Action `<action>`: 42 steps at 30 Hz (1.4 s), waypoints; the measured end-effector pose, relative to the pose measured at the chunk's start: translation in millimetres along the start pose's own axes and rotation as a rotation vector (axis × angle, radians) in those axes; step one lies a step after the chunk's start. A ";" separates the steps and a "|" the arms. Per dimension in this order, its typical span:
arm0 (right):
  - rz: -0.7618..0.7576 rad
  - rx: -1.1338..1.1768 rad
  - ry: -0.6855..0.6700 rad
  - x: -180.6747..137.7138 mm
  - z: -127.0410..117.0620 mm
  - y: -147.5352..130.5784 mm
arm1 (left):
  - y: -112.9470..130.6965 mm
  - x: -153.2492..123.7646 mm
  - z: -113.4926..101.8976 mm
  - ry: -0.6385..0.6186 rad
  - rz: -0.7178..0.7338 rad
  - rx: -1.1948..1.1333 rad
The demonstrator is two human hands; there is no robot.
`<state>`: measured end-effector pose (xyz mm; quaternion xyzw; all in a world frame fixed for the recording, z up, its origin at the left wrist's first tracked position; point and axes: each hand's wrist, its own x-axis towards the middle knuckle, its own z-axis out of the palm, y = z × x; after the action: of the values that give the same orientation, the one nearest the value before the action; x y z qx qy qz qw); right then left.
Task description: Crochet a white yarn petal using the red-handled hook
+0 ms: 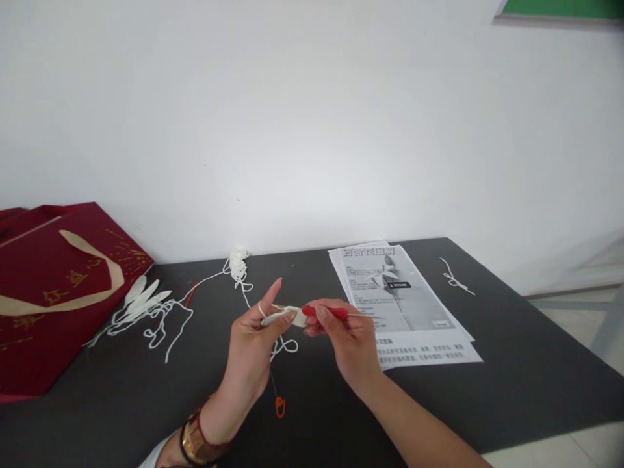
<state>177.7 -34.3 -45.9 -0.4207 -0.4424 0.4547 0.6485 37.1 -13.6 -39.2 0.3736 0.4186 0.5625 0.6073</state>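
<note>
Crochet hook (pixel 325 312) over dark table (pixel 511 364), white wall (pixel 312 130) behind, left of printed sheet (pixel 409 299): level, apparently pointing left. Right hand (pixel 348 338) pinches it; left hand (pixel 253 351) grips white crochet piece (pixel 285 316).

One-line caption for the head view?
Left hand holds a white crocheted piece; right hand holds a red-handled hook above a dark table.

On my feed the left hand (pixel 251 354) has a chunky gold-brown bangle (pixel 197 442) at the wrist, with a thin dark band (pixel 184 448) right behind it. There's also a bit of white sleeve (pixel 156 456) at the bottom edge. The right hand (pixel 348 341) and forearm are bare.
</note>
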 end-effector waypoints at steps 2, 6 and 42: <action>-0.276 -0.254 -0.112 -4.5 -3.7 0.4 | 3.1 2.5 -1.0 -0.008 -0.055 -0.050; -0.822 -0.536 -0.392 -6.1 -13.4 4.1 | 16.0 10.1 -8.5 -0.147 -0.235 -0.141; -0.101 0.131 -0.293 11.5 -25.5 -19.8 | 53.0 12.3 -34.1 -0.482 -0.423 -0.116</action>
<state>208.6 -31.5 -31.4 -0.2840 -0.5222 0.5058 0.6252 -14.0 2.7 -3.9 0.3654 0.2983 0.3423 0.8126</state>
